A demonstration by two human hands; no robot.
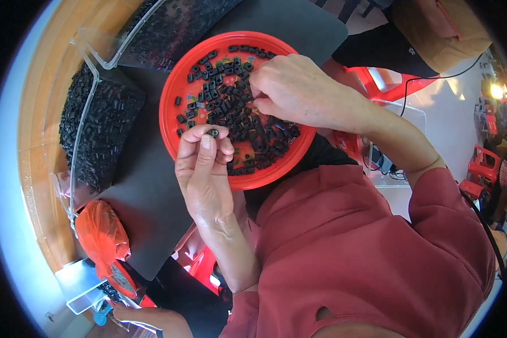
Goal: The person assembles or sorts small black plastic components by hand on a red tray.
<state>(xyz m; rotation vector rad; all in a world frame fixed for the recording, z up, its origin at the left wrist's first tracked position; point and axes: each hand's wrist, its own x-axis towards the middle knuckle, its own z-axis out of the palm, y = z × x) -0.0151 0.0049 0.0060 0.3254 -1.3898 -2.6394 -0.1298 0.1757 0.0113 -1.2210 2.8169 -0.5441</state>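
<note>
1. Left hand (204, 163), centre of frame: fingers pressed together, thumb and forefinger pinching one small black part (213, 133) just above the near rim of the red plate (174, 84).
2. Right hand (296, 90), upper centre: fingers curled down into the pile of black parts (231, 107) on the plate; fingertips hidden by the knuckles, so cannot tell whether they grip a piece.
3. Plate rests on a dark mat (146, 191) on the counter. Clear bins (96, 129) filled with more black parts sit at upper left.
4. An orange bag (98, 231) lies at lower left.
5. Risk: the pinched part is small and held at the fingertips only; a slight slackening of the thumb would probably drop it onto the plate or the mat.
6. Risk: the right hand rakes a loose heap; a push towards the rim could spill pieces over it.
</note>
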